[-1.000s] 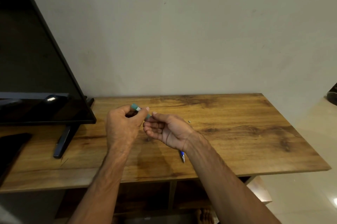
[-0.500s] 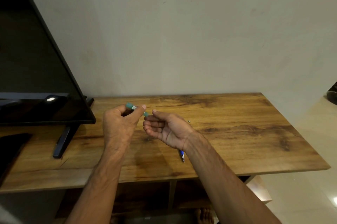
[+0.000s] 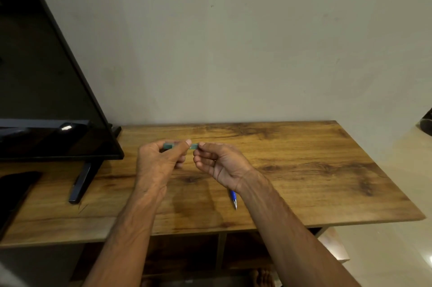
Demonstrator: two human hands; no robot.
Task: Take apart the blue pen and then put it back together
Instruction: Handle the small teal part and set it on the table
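Head view, change: the teal pen barrel (image 3: 168,146), tilted a moment ago, now lies level between the hands.
Left hand (image 3: 161,160): grips the barrel, thumb across it.
Right hand (image 3: 217,163): has moved in and pinches the barrel's right end, its other fingers loosely curled.
Meaning: the pen is in pieces. This is probably a pull or a twist at that end, though it could be removal or refitting.
Blue tip section (image 3: 233,199): lies on the worktop (image 3: 327,170), just beside the right wrist.
Hidden: the thumb covers the barrel's middle, the pinched end is too small to read, and the wrist covers the tip section's far end.
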